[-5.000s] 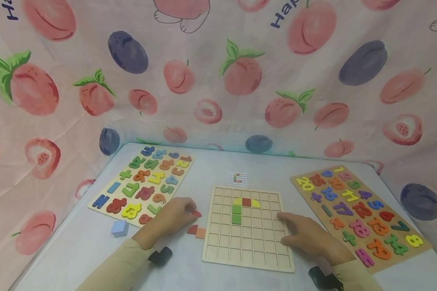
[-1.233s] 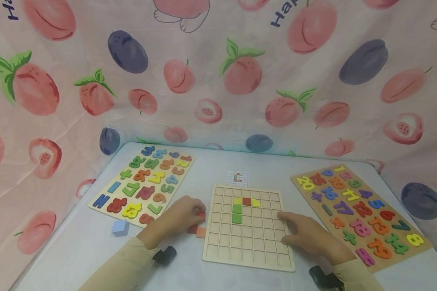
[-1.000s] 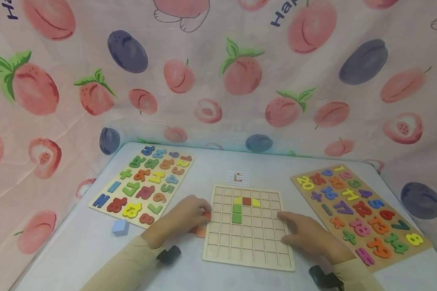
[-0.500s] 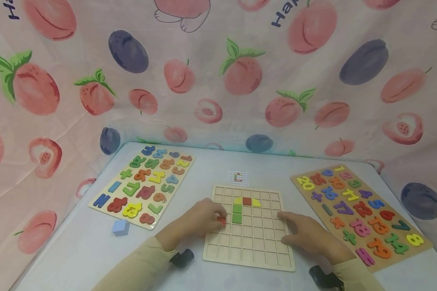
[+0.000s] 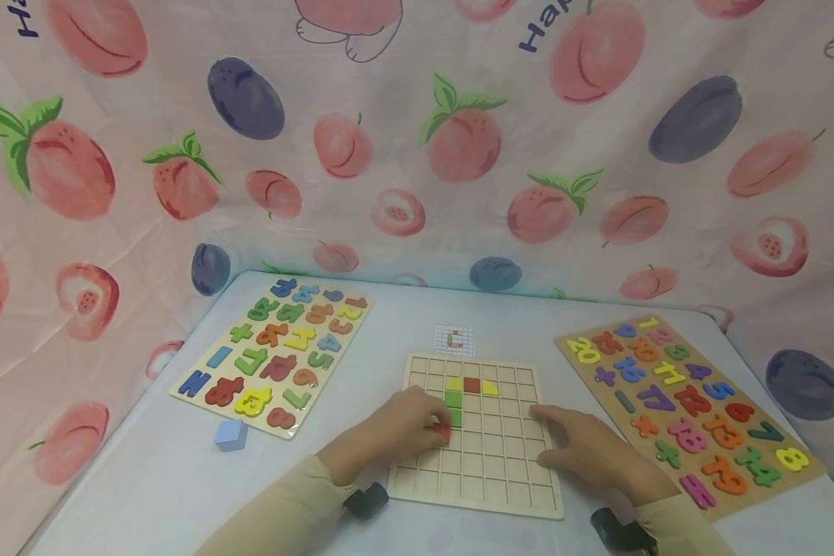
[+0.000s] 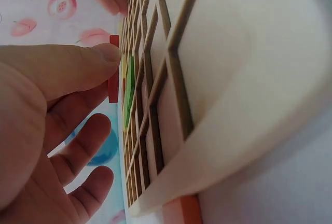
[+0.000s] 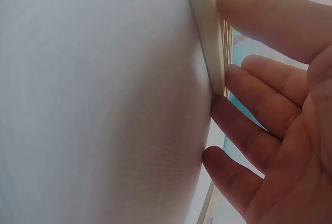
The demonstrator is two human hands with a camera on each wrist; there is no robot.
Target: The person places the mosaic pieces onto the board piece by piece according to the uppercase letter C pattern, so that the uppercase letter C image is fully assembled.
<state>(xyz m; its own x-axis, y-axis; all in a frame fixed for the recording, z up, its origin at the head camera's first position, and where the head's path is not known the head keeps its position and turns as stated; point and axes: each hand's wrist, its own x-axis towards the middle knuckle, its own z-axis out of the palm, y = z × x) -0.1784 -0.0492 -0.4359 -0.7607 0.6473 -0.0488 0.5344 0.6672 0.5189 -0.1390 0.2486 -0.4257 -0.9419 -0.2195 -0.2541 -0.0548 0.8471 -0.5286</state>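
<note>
My left hand [image 5: 406, 421] is over the left half of the gridded wooden board [image 5: 486, 494], pinching a red tile [image 5: 444, 433] between thumb and index finger. In the left wrist view that red tile [image 6: 113, 94] is edge-on, just off the grid, so its outline cannot be told. It is beside the lower of two green tiles [image 5: 453, 399]. Above those are a red square tile [image 5: 471, 384] and two yellow rounded tiles [image 5: 489, 387]. My right hand [image 5: 587, 448] touches the board's right edge with extended fingers [image 7: 246, 130].
A small card [image 5: 454, 340] with a gridded coloured pattern lies behind the board. Number puzzle boards stand at left [image 5: 264, 347] and right [image 5: 688, 409]. A blue cube [image 5: 231, 435] sits front left. An orange tile [image 6: 182, 211] lies by the board's near left edge.
My left hand has carried the red tile rightward from beside the board to over its grid, below the green tiles. The right hand has stayed at the board's edge.
</note>
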